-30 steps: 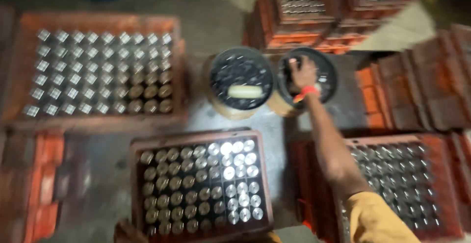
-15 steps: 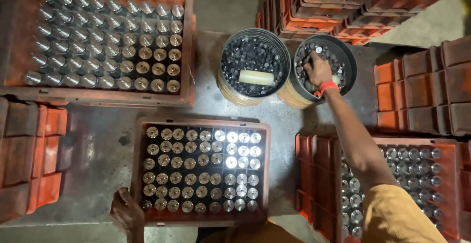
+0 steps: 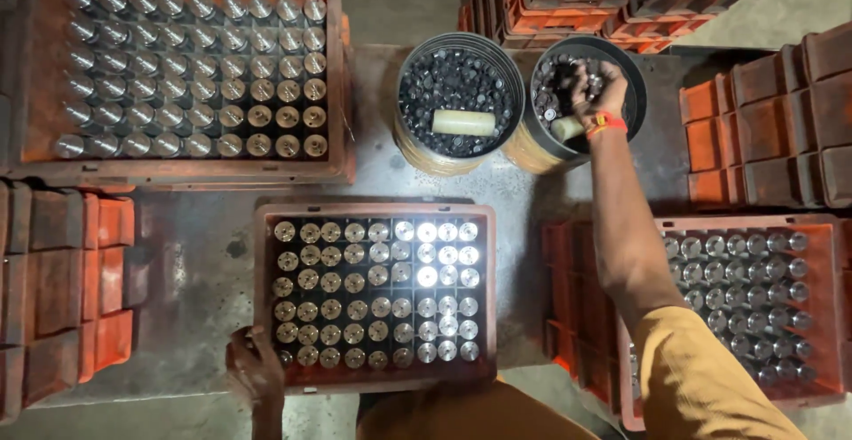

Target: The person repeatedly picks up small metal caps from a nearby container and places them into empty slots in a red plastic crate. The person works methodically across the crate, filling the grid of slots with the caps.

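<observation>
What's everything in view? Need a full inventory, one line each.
Centre crate: one, orange, filled with upright shiny metal cylinders, near the person.
Top-left crate: one, orange, rows of metal cylinders.
Right crate: one, orange, metal cylinders.
Empty crates: several, orange, stacked at right, top and left.
Left bucket: one, full of small dark parts, pale cylinder on top.
Right bucket: one, same dark parts.
Floor: grey concrete.
Left hand: on the centre crate's near-left corner.
Right hand: red wristband, reaching into the right bucket.
</observation>
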